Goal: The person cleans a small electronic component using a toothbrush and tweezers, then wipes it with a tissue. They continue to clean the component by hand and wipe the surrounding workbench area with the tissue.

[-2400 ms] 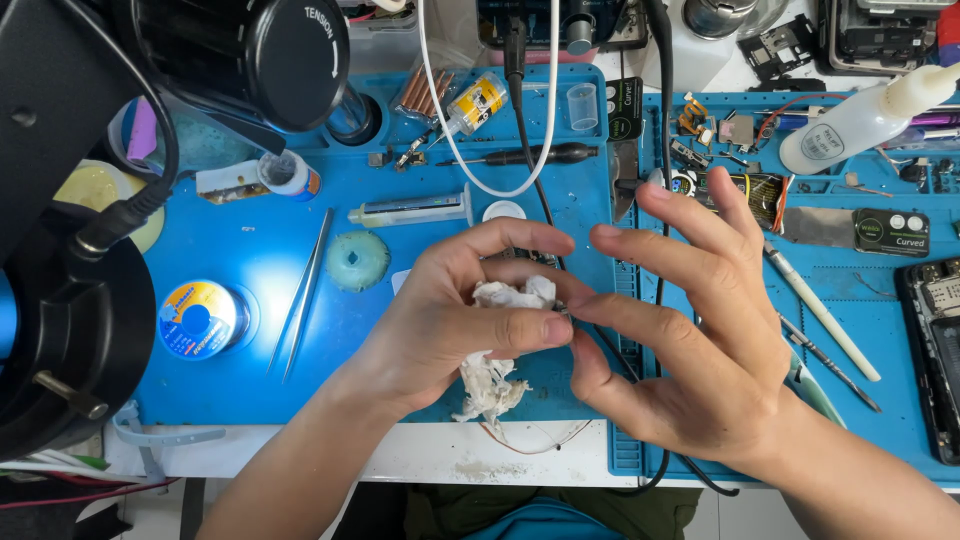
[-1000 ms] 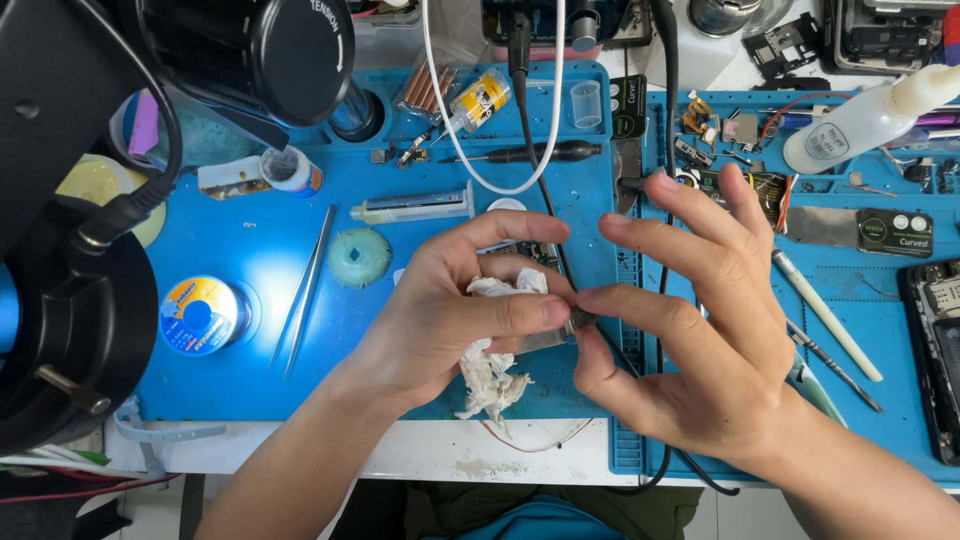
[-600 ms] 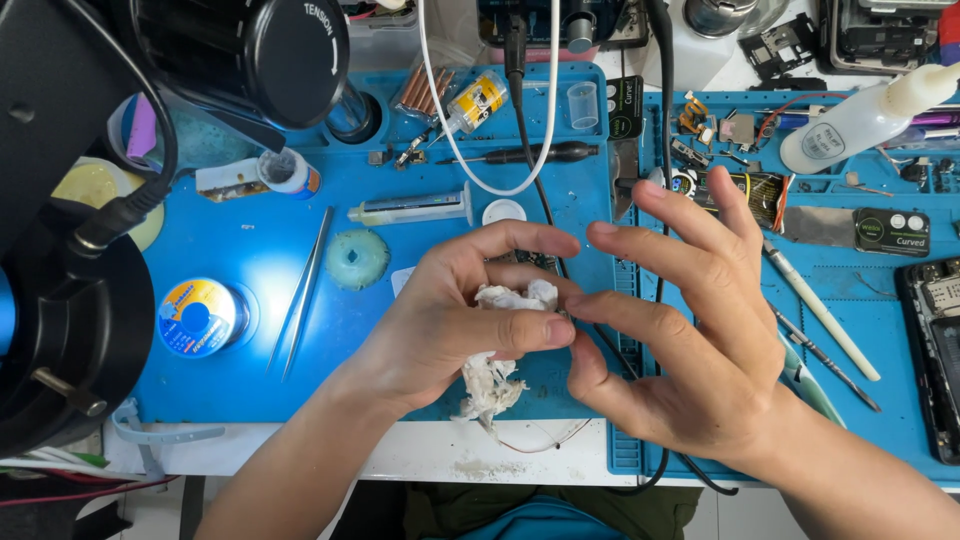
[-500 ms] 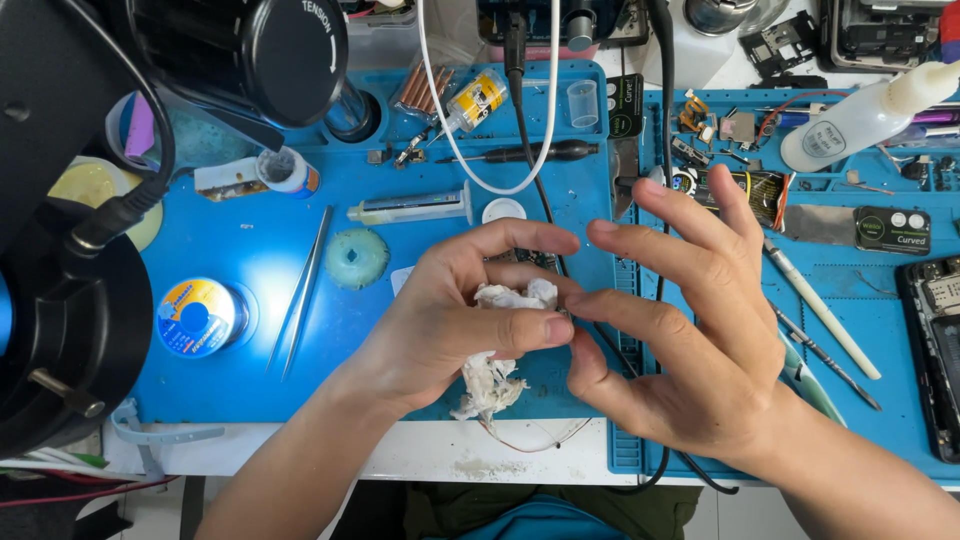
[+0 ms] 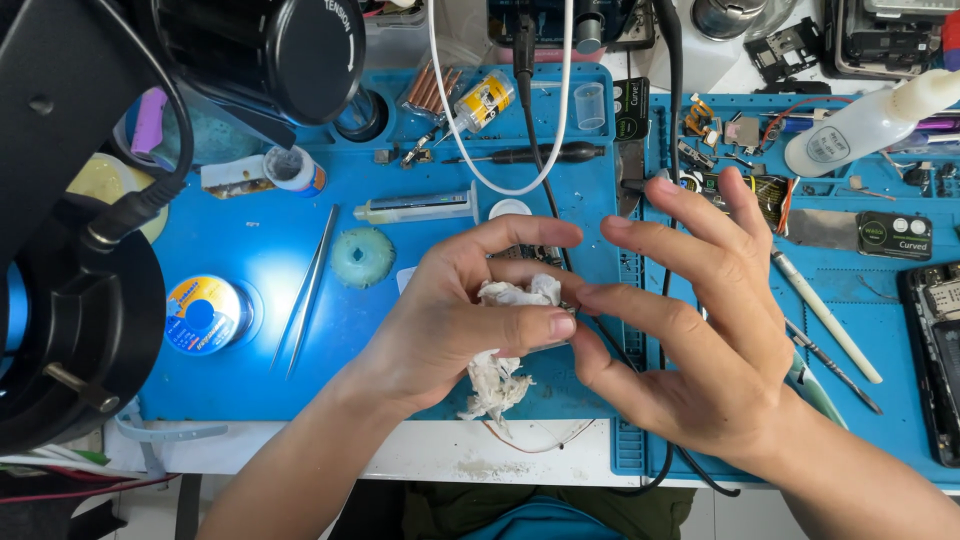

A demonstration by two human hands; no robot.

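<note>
Steel tweezers (image 5: pixel 305 290) and a ribbed teal cap (image 5: pixel 362 256) lay left of the left hand (image 5: pixel 450 320), which pinched crumpled white tissue (image 5: pixel 505 345). The right hand (image 5: pixel 700 330), fingers spread, touched it; black cables (image 5: pixel 545 200) crossed behind.

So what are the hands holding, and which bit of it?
The left hand pinches a crumpled white tissue wad at its top between thumb and fingers, its tail hanging below. The right hand meets it with thumb and forefinger; anything between them is hidden.

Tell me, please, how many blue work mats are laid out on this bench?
2: one blue mat under the left hand, a second mat at right beneath the right hand. Others may lie outside the view.
</note>
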